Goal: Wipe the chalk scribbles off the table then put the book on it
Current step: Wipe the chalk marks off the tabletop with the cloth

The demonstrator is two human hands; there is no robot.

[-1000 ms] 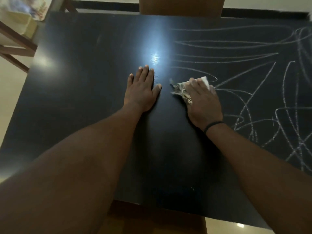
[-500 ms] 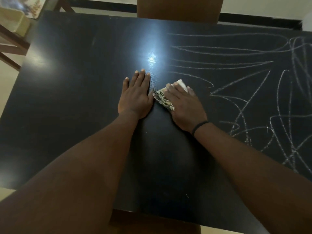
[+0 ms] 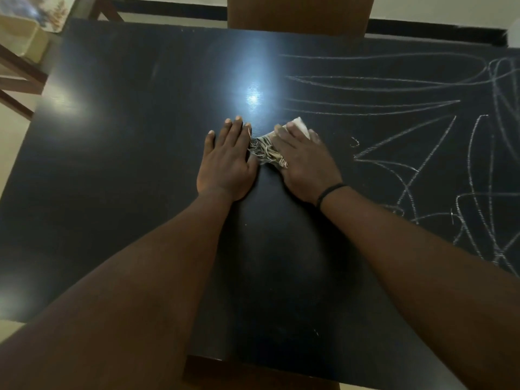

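White chalk scribbles (image 3: 422,153) cover the right half of the black table (image 3: 126,136); the left half shows none. My right hand (image 3: 304,161) presses a frayed, pale cloth (image 3: 267,149) flat against the table near its middle, fingers straight over it, a black band on the wrist. My left hand (image 3: 225,161) lies flat on the table just left of the cloth, its fingers touching the frayed edge. No book is in view.
A brown chair back (image 3: 298,12) stands at the table's far edge, another brown chair (image 3: 253,372) at the near edge. Wooden furniture (image 3: 17,74) and a beige box (image 3: 19,38) sit beyond the left corner. A lamp glare (image 3: 253,97) shines mid-table.
My right hand slid the cloth leftward until it met my left hand. The curved chalk stroke near the cloth has been wiped away, leaving a small remnant. My left hand stayed put.
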